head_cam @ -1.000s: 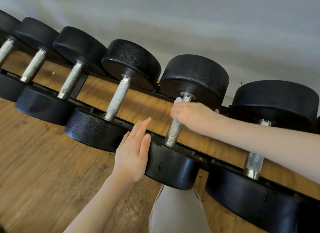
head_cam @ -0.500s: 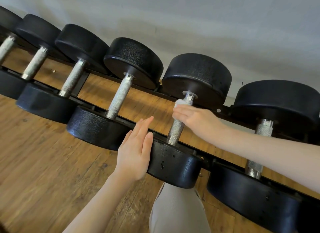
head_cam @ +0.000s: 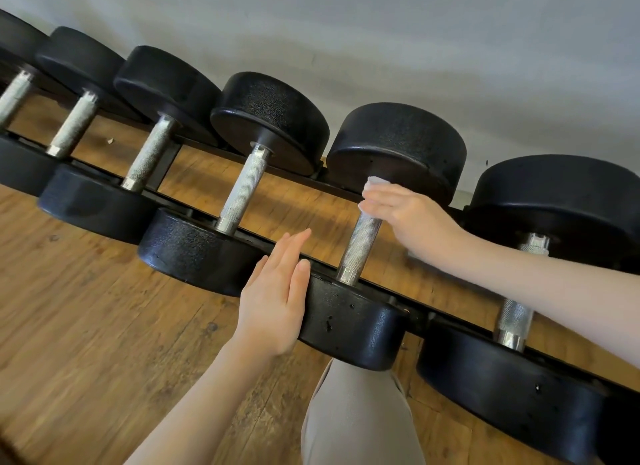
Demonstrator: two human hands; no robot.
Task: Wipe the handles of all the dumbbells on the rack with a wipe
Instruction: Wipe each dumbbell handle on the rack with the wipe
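Several black dumbbells with knurled silver handles lie side by side on a low black rack [head_cam: 419,309]. My right hand [head_cam: 408,219] grips the top of one dumbbell's handle [head_cam: 360,246], near the far head, with a white wipe [head_cam: 375,184] wrapped under the fingers. My left hand [head_cam: 273,291] lies flat, fingers straight, against the side of the same dumbbell's near head [head_cam: 353,326]. To the left stands another dumbbell handle [head_cam: 242,191]; to the right a further handle [head_cam: 516,319] shows partly behind my right forearm.
The rack sits on a wooden floor [head_cam: 86,343] against a pale grey wall [head_cam: 381,42]. My knee in beige trousers [head_cam: 360,416] is just below the near dumbbell head. More dumbbells run off to the upper left.
My right hand with the wipe has slid up the handle toward the far head, baring more of the knurled shaft. My left hand stays pressed on the near head.
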